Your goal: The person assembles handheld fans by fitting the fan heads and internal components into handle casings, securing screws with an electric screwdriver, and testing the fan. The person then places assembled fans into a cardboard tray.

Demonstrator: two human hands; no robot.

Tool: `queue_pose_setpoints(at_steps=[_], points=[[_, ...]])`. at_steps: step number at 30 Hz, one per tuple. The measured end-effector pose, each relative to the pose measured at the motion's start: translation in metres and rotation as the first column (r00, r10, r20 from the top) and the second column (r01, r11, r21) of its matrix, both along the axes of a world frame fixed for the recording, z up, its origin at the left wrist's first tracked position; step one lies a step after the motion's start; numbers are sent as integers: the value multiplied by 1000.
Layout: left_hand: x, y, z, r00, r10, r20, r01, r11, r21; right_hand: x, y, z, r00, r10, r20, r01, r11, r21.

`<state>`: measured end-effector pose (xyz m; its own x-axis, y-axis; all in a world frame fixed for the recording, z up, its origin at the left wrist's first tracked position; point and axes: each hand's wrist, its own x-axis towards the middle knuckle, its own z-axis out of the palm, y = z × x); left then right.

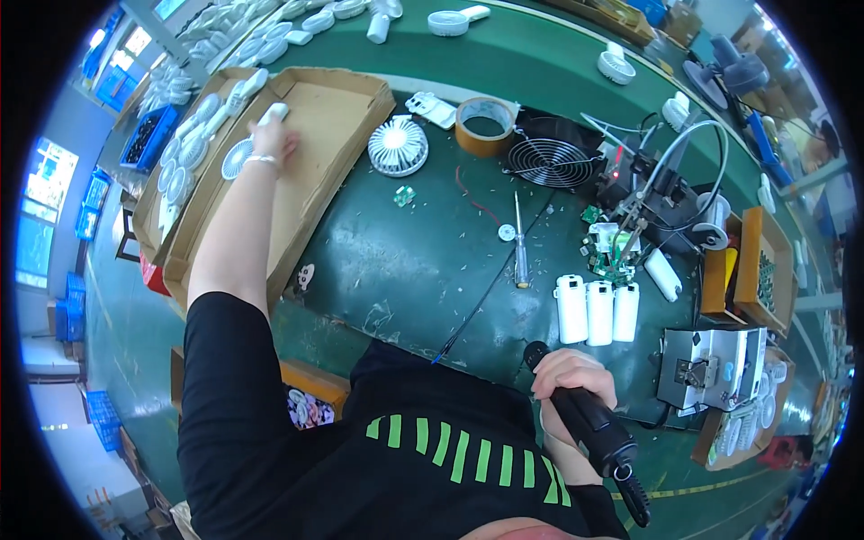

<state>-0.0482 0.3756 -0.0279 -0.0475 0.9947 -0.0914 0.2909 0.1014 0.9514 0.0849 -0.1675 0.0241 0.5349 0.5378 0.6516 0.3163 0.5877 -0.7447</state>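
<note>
My left hand reaches into a cardboard tray at the left. Its fingers are closed around a white handheld fan, whose round grille and handle end show on either side of the hand. Near the front edge of the bench, my right hand is wrapped round a black electric screwdriver. A metal hanging ring and a cord sleeve show at the tool's lower end. Ahead of the right hand stand three white handle shells. A slim screwdriver lies mid-bench.
An opened fan head, a tape roll and a black grilled blower line the bench's back. At the right are a soldering stand, circuit boards and a metal fixture. Behind runs a green conveyor carrying fans.
</note>
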Motion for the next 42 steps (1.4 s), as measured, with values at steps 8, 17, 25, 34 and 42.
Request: queue_pose_setpoints(at_steps=[8,17,25,34,42], points=[[-66,14,1,990,-138,12,138,990,4,4,0,3,990,123,65,-124,992,7],[-23,-236,94,708,-592,385,602,791,109,8,1,1,983,173,57,-171,985,-39],[-3,-345,58,401,-694,598,786,596,165,4,9,3,969,192,154,-183,981,-68],[21,-392,62,306,-532,789,811,580,77,4,4,4,991,120,60,-117,992,-42],[11,-389,59,322,-453,831,900,420,-119,12,5,2,991,105,77,-102,994,-46]])
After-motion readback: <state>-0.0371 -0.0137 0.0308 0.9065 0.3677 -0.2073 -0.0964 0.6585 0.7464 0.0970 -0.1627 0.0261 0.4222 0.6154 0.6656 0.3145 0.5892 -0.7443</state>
